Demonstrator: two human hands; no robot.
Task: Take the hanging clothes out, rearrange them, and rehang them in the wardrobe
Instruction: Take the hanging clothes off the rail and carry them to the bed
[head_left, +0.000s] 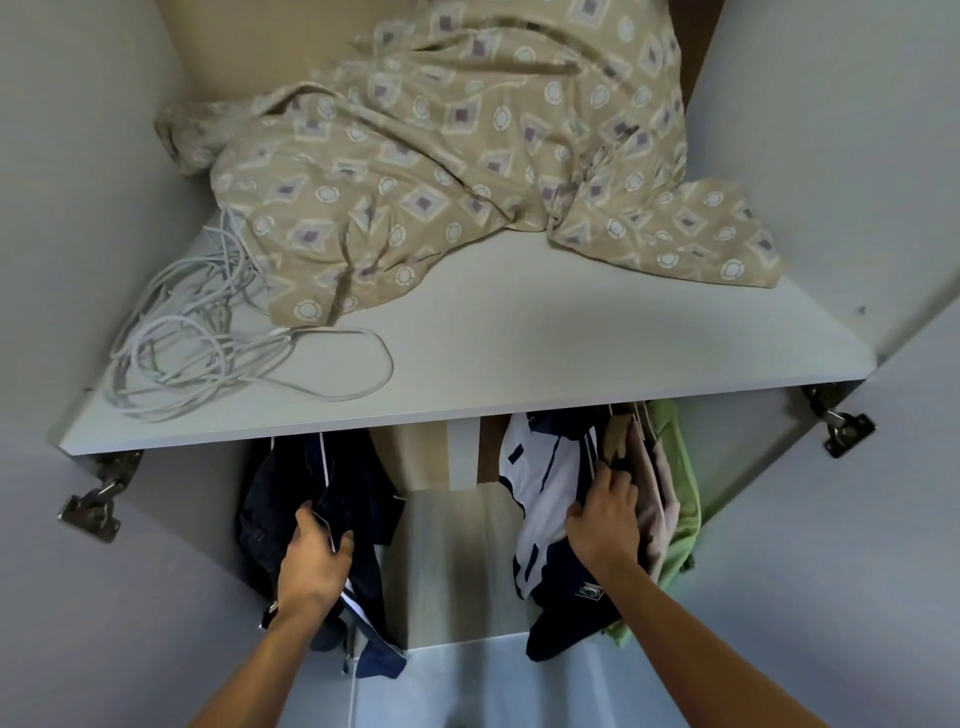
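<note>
Two hands reach into an open wardrobe under its white shelf (519, 364). The left hand (314, 558) curls its fingers and thumb round a fold of the dark navy garment (332, 483), which hangs at the left of the hanging space. The right hand (605, 514) has its fingers bent into the clothes at the right, gripping the edge of the white-and-navy sports jacket (545, 499) where it meets the pinkish-beige garment (657, 493) just beside it. Farthest right hangs one green garment (680, 499), touching the beige one. That makes four hanging garments that can be counted, one at the left and three bunched at the right. On the shelf above lie one crumpled beige patterned bed sheet (467, 156) and, at its left, one tangled coil of white cable (208, 338). Two metal door hinges (96, 506) show, one on each side.
</note>
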